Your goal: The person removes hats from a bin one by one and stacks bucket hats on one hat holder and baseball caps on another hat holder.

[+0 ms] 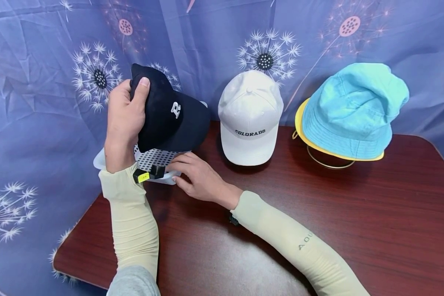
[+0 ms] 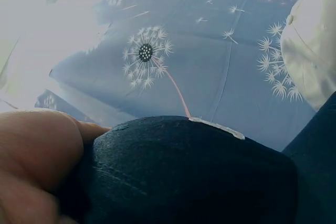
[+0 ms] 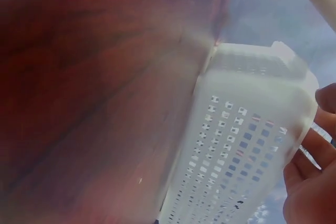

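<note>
A black baseball cap (image 1: 159,119) with a white letter R on its front is gripped at the back of its crown by my left hand (image 1: 127,109). The cap is raised over a white perforated plastic basket (image 1: 166,179) and hides much of it. In the left wrist view the dark crown (image 2: 173,177) fills the lower part beside my thumb. My right hand (image 1: 197,176) holds the near right rim of the basket, its fingers curled over the edge. The right wrist view shows the basket's perforated side (image 3: 231,145) and the fingers at its rim.
A white cap (image 1: 249,119) lettered COLORADO stands upright mid-table. To its right, a light blue bucket hat (image 1: 351,111) sits over a yellow one (image 1: 299,117) on a metal ring stand (image 1: 331,165). A blue dandelion-print cloth (image 1: 207,33) hangs behind the dark red wooden table (image 1: 214,246).
</note>
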### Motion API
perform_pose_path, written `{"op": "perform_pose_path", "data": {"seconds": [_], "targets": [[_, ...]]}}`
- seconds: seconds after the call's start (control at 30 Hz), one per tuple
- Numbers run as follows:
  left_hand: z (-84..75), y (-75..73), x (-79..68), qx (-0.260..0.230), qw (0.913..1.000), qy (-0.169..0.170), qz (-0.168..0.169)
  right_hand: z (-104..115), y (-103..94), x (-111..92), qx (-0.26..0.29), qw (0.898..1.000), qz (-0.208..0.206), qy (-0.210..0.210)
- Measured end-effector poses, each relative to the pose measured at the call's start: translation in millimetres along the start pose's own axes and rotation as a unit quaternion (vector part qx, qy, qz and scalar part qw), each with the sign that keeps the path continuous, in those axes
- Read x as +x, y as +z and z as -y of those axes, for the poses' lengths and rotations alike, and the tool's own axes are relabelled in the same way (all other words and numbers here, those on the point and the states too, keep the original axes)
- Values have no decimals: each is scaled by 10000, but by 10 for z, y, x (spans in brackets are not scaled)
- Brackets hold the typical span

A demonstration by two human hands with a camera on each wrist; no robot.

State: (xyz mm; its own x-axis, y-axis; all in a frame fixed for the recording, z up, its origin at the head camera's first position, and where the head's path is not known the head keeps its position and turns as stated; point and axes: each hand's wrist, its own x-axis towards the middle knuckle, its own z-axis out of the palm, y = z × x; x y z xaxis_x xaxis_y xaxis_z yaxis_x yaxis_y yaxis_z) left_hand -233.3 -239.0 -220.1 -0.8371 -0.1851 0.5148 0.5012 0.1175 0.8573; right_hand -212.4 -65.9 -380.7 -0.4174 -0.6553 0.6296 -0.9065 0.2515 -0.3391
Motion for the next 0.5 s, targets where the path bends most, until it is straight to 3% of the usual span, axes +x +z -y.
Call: {"op": "perform_pose_path", "data": {"seconds": [0.17,0.5], "targets": [[-20,1,-14,-256,9996,90,96,-2,-35,-7,499,9982,-96,308],[-36,88,-48,-423,9984,375,78,-7,-106,-69,699,9960,-460,298]]}}
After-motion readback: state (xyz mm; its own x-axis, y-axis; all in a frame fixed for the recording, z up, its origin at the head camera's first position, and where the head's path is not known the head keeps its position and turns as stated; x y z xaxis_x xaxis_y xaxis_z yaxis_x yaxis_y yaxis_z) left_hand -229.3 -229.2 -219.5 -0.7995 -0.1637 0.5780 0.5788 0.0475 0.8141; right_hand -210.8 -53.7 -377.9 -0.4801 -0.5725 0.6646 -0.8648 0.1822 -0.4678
